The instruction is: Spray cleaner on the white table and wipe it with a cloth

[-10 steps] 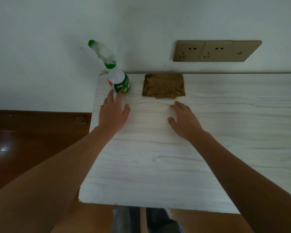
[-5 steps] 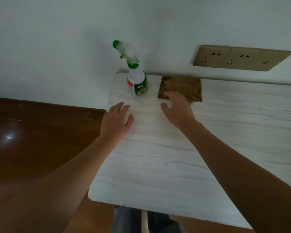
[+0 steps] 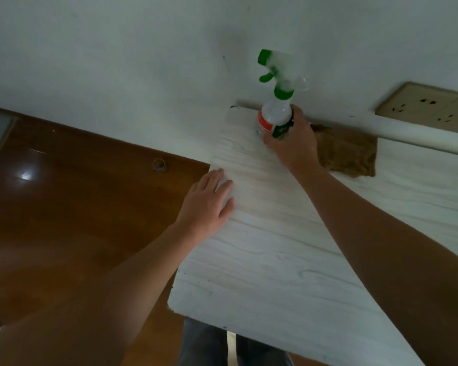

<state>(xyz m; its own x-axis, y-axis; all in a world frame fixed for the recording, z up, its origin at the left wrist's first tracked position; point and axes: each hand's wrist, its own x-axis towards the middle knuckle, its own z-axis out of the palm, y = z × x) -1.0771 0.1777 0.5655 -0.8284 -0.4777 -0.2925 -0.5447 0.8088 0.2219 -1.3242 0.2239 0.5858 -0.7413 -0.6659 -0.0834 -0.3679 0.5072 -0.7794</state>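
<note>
A clear spray bottle (image 3: 275, 112) with a green trigger head and a red and green label stands at the far left corner of the white wood-grain table (image 3: 288, 260). My right hand (image 3: 294, 143) is wrapped around its lower body. A brown cloth (image 3: 349, 154) lies flat on the table just right of that hand, against the wall; my hand hides its left edge. My left hand (image 3: 206, 204) rests flat on the table's left edge, fingers spread, holding nothing.
A white wall rises behind the table, with beige wall sockets (image 3: 428, 109) at the upper right. To the left of the table lies a brown wooden floor (image 3: 64, 207) with a small ring-shaped fitting (image 3: 159, 164). My legs show below the near edge.
My right hand moved left from the cloth and closed around the spray bottle. My left hand slid back toward the table's left edge. The view shifted left.
</note>
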